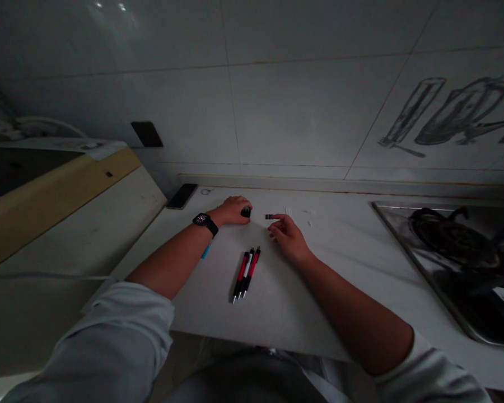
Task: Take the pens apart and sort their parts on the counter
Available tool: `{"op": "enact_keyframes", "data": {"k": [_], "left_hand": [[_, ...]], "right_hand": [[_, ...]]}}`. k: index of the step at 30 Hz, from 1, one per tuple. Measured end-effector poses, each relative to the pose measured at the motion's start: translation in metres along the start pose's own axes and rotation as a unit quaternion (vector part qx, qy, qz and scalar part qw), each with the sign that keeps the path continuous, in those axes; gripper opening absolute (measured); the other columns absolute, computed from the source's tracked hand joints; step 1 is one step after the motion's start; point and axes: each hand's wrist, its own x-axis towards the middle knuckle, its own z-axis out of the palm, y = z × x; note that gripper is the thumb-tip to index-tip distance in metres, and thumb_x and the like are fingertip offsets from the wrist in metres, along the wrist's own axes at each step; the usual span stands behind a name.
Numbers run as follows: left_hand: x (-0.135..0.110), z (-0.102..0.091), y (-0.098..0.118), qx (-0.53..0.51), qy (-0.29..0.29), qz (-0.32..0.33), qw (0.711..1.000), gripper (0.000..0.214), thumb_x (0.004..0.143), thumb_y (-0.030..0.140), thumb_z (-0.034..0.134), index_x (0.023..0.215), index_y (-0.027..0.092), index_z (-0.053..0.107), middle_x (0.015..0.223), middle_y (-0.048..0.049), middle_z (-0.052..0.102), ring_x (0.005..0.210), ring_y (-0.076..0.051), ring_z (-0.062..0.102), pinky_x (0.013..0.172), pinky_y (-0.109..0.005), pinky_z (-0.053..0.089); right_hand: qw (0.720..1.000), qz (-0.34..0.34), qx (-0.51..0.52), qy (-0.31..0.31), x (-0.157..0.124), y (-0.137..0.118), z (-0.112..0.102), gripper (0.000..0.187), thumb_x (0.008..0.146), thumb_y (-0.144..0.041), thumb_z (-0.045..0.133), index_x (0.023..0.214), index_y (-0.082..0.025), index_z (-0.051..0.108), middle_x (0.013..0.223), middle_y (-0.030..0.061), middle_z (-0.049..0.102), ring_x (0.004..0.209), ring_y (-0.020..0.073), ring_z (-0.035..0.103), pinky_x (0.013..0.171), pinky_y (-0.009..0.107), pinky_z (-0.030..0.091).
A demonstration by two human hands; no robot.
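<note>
My left hand (232, 210), with a black wristwatch (205, 221) on its wrist, rests on the white counter (340, 240) with its fingers curled round a small black object (246, 212). My right hand (286, 235) lies to the right of it, fingers loosely bent and apart, holding nothing. A tiny dark piece (269, 216) lies on the counter just beyond the right fingertips. Three red, white and black pens (246, 273) lie side by side between my forearms, nearer to me.
A dark phone (182, 196) lies at the counter's back left by the tiled wall. A gas hob (457, 252) is set into the counter at the right. A lower white and yellow surface (67, 196) stands to the left.
</note>
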Motion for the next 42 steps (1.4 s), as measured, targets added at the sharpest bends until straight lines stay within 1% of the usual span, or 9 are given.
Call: {"op": "enact_keyframes", "data": {"k": [3, 6, 10, 13, 18, 22, 26, 34, 42], "left_hand": [[-0.005, -0.006, -0.009, -0.014, 0.015, 0.005, 1.000, 0.050, 0.078, 0.041, 0.074, 0.124, 0.022, 0.069, 0.129, -0.0099, 0.067, 0.122, -0.029, 0.062, 0.108, -0.041, 0.047], [-0.017, -0.020, -0.028, -0.027, 0.069, -0.012, 0.997, 0.043, 0.084, 0.037, 0.068, 0.125, 0.021, 0.067, 0.131, -0.0105, 0.066, 0.123, -0.028, 0.061, 0.109, -0.041, 0.046], [-0.042, -0.043, -0.060, -0.012, 0.133, -0.074, 0.988, 0.034, 0.091, 0.030, 0.060, 0.123, 0.020, 0.067, 0.129, -0.0098, 0.067, 0.120, -0.027, 0.062, 0.109, -0.041, 0.046], [-0.058, -0.049, -0.077, -0.012, 0.133, -0.109, 0.985, 0.032, 0.090, 0.026, 0.061, 0.120, 0.018, 0.067, 0.121, -0.0098, 0.069, 0.107, -0.024, 0.065, 0.100, -0.037, 0.049], [-0.069, -0.033, -0.086, -0.019, 0.086, -0.132, 0.987, 0.034, 0.087, 0.024, 0.066, 0.120, 0.018, 0.068, 0.120, -0.0101, 0.070, 0.100, -0.022, 0.066, 0.093, -0.034, 0.051], [-0.065, -0.015, -0.086, -0.014, 0.063, -0.128, 0.990, 0.038, 0.084, 0.026, 0.068, 0.121, 0.018, 0.069, 0.120, -0.0107, 0.071, 0.103, -0.023, 0.066, 0.094, -0.034, 0.051], [-0.057, -0.004, -0.089, -0.023, 0.058, -0.122, 0.991, 0.037, 0.084, 0.030, 0.067, 0.120, 0.020, 0.072, 0.117, -0.0102, 0.073, 0.103, -0.024, 0.067, 0.094, -0.035, 0.052], [-0.050, 0.001, -0.099, -0.067, 0.050, -0.119, 0.989, 0.026, 0.085, 0.032, 0.066, 0.106, 0.022, 0.078, 0.105, -0.0076, 0.077, 0.097, -0.023, 0.069, 0.089, -0.035, 0.053], [-0.049, 0.001, -0.101, -0.025, 0.047, -0.101, 0.993, 0.024, 0.088, 0.034, 0.065, 0.103, 0.022, 0.079, 0.103, -0.0083, 0.076, 0.095, -0.024, 0.067, 0.087, -0.035, 0.051]], "right_hand": [[1.000, -0.001, 0.000, -0.001, 0.000, 0.001, -0.001, 0.039, 0.086, -0.043, 0.064, 0.121, -0.026, 0.057, 0.096, 0.0008, 0.066, 0.076, 0.0161, 0.064, 0.066, 0.031, 0.053], [1.000, -0.010, -0.014, -0.007, 0.001, 0.002, -0.003, 0.036, 0.087, -0.042, 0.062, 0.120, -0.026, 0.059, 0.096, 0.0013, 0.067, 0.078, 0.0165, 0.064, 0.069, 0.032, 0.053], [0.999, -0.013, -0.041, -0.024, 0.000, 0.002, -0.004, 0.031, 0.088, -0.041, 0.059, 0.114, -0.025, 0.062, 0.092, 0.0016, 0.068, 0.081, 0.0175, 0.065, 0.071, 0.031, 0.052], [0.997, -0.023, -0.061, -0.037, -0.001, 0.003, -0.004, 0.029, 0.089, -0.040, 0.059, 0.113, -0.025, 0.063, 0.092, 0.0015, 0.068, 0.082, 0.0175, 0.065, 0.073, 0.032, 0.053], [0.995, -0.039, -0.084, -0.048, -0.004, 0.003, -0.002, 0.027, 0.090, -0.039, 0.059, 0.112, -0.025, 0.065, 0.091, 0.0007, 0.068, 0.083, 0.0177, 0.066, 0.076, 0.033, 0.053], [0.993, -0.036, -0.093, -0.062, -0.006, 0.000, -0.002, 0.026, 0.090, -0.038, 0.059, 0.111, -0.024, 0.065, 0.090, 0.0010, 0.069, 0.083, 0.0180, 0.066, 0.077, 0.034, 0.053], [0.992, -0.035, -0.103, -0.067, -0.007, -0.004, -0.003, 0.024, 0.089, -0.038, 0.059, 0.108, -0.024, 0.065, 0.089, 0.0013, 0.071, 0.082, 0.0185, 0.066, 0.078, 0.034, 0.051], [0.989, -0.027, -0.125, -0.069, -0.008, -0.006, -0.002, 0.021, 0.089, -0.037, 0.059, 0.105, -0.025, 0.066, 0.088, 0.0012, 0.072, 0.081, 0.0196, 0.066, 0.079, 0.036, 0.050], [0.987, -0.034, -0.138, -0.074, -0.008, -0.006, -0.002, 0.021, 0.089, -0.035, 0.059, 0.106, -0.025, 0.067, 0.088, 0.0013, 0.073, 0.081, 0.0195, 0.067, 0.079, 0.035, 0.050]]}}
